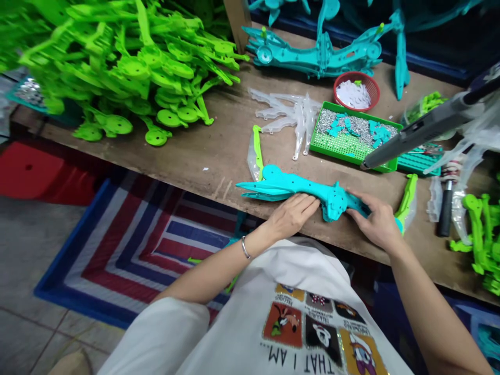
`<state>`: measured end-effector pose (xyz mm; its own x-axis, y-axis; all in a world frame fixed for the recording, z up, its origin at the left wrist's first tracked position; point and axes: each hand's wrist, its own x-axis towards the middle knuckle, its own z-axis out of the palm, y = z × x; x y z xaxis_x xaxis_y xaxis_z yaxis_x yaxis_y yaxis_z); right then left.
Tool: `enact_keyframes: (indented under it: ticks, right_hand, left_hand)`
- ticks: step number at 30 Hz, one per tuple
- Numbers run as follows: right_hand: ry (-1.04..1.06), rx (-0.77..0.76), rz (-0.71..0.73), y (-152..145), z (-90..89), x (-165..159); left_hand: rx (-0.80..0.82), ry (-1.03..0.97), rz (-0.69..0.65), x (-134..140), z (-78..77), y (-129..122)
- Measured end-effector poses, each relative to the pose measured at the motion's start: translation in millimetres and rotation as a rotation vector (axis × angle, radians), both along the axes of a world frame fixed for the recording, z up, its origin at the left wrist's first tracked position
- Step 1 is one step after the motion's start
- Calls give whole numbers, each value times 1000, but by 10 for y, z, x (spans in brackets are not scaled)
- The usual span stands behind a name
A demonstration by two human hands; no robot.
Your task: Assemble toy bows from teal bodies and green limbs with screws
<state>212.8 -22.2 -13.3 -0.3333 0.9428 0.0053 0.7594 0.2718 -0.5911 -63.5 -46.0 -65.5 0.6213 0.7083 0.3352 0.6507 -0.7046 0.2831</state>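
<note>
A long turquoise plastic toy part [304, 185] lies across the near edge of the bench, its pointed end to the left. My left hand [294, 214] presses its closed fingers along the part's near side, left of the round middle hub. At the right end, my right hand [377, 219] grips the part between thumb and fingers; its far tip is partly covered. Green arms with clear blades stick out beyond it: one blade piece [255, 153] at the left, another green arm [407, 200] at the right.
Green plastic parts [156, 67] are heaped at left. Behind are clear blades [292, 117], a green screw tray [351, 151], a red basket [356, 92] and a turquoise assembly [320, 54]. A grey electric-screwdriver-like tool [422, 125] hangs over the tray. A black-handled tool [445, 211] lies right.
</note>
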Motion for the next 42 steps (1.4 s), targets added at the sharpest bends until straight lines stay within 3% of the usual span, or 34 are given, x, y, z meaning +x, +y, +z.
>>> enact_keyframes:
  ticks: [4,9,18,25,31,33,37,39,42]
  right_hand:
    - [53,-15,34,-6,29,-20]
    - [82,-45,-7,2,13,-21]
    - [50,-35,53,21,-9,32]
    - [8,-42,56,16,-49,83]
    - [-23,-14,72,28,-152,136]
    - [-20,-7,73,27,-164,130]
    - [-31,4,53,12,-150,111]
    - [-34,11,39,7,-139,103]
    - [-15,22,44,9,-131,95]
  left_hand:
    - [12,113,84,-1,41,-54]
    - [100,73,51,-30,-1,-67]
    - [37,106,55,-31,24,-82]
    - [97,63,77,-25,-48,-121]
    - [249,-152,8,-209,-72,-211]
    - [278,-285,163,-407,-30,-279]
    - [318,-462,790,-788,37,-447]
    - [296,-387,866,-850,20,-517]
    - [256,-219,837,-759,-53,-576]
